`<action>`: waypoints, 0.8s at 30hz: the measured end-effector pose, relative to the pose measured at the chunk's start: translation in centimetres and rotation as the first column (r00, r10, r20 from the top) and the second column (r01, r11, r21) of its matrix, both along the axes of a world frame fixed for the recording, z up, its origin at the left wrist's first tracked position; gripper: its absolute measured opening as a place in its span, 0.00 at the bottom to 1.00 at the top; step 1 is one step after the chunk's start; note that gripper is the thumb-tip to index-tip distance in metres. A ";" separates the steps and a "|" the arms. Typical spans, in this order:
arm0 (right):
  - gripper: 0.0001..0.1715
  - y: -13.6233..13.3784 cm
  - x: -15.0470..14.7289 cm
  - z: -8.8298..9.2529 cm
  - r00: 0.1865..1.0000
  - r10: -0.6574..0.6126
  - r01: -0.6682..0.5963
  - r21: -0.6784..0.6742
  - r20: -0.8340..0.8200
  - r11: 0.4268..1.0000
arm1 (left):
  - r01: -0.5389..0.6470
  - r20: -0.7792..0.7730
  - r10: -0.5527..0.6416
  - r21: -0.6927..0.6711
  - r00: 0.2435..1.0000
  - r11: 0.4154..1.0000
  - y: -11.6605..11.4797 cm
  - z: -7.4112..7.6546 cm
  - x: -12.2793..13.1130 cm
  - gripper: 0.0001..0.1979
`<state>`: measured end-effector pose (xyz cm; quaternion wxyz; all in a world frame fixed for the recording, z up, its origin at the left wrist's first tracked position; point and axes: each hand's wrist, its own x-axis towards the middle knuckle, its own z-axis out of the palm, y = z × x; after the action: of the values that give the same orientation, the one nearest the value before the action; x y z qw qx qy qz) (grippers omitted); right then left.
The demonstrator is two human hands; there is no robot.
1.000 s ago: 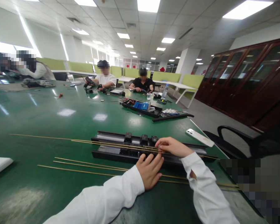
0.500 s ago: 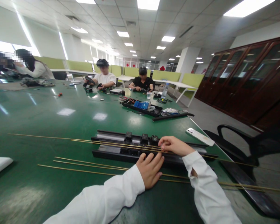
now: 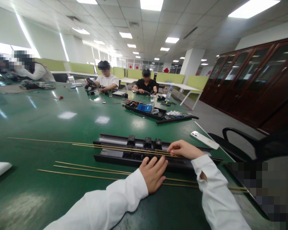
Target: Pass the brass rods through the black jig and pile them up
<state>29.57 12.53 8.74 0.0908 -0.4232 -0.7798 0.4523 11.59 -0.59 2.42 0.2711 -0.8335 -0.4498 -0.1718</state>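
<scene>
Long thin brass-coloured rods point(image 3: 86, 145) lie across a black channel-shaped housing point(image 3: 110, 159) in front of me. Three small black blocks point(image 3: 148, 142) stand in a row along its far side. My right hand point(image 3: 186, 149) is over the right part of the housing, thumb and fingers pinched at a rod; the exact contact is partly hidden. My left hand point(image 3: 154, 175) lies with fingers spread, fingertips on the near wall of the housing. Several more rods point(image 3: 84, 175) rest on the table nearer to me, passing behind my left hand and right sleeve.
A white phone point(image 3: 204, 140) lies by the right table edge, with a black chair point(image 3: 240, 132) beyond it. Farther back are an open black case point(image 3: 156, 117), gloves point(image 3: 176, 114) and a bottle point(image 3: 169, 93). Other people sit across the green table point(image 3: 50, 127). A white object point(image 3: 0, 169) is at left.
My right hand has slid a little to the right along the rods. My left hand keeps its place on the housing. The view has shifted very slightly.
</scene>
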 end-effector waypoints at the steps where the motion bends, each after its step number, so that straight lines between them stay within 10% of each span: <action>1: 0.14 0.1 0.1 0.0 1.000 0.001 -0.001 0.002 0.002 1.000 | 0.002 0.001 -0.002 -0.003 1.000 1.000 0.0 -0.1 0.0 0.25; 13: 0.11 0.0 1.8 0.9 0.997 -0.042 0.043 0.017 -0.062 0.999 | -0.059 0.074 0.058 0.015 0.996 0.998 0.8 -1.9 1.2 0.24; 24: 0.10 0.7 1.7 0.6 0.990 -0.119 0.137 0.387 -0.070 0.912 | -0.070 0.055 0.069 0.016 0.996 0.997 0.7 -1.8 1.2 0.24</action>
<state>31.30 13.20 9.33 0.2206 -0.4364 -0.8227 0.2900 12.75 0.09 0.62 0.2718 -0.8100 -0.4841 -0.1890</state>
